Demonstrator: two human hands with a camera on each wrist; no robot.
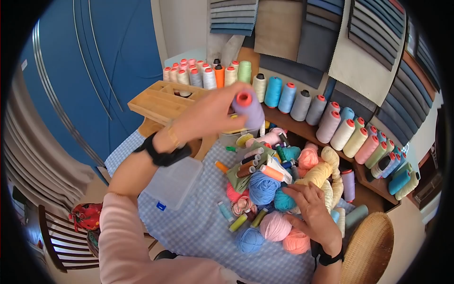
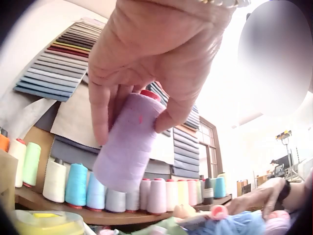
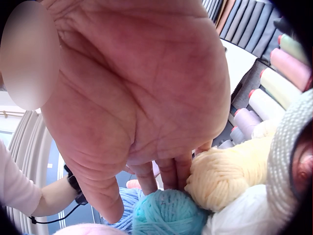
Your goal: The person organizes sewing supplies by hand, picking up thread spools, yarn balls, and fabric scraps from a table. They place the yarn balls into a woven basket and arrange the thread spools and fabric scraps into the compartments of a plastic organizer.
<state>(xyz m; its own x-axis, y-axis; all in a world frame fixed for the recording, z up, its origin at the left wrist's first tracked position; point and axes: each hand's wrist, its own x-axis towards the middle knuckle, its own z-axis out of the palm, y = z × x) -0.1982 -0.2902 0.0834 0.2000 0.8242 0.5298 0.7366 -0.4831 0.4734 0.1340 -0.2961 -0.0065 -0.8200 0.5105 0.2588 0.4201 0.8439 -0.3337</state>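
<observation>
Your left grip [image 1: 210, 111] grasped one smooth, tapered lilac thread cone [image 2: 129, 147]; your right grip [image 1: 313, 213], loose, touched one fuzzy turquoise yarn ball [image 3: 168, 216] toward the right edge of the surface [image 1: 175, 232].

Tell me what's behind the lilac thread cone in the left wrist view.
Fabric swatches hang behind the lilac cone, with other thread cones lower down; whatever its body covers is hidden.
</observation>
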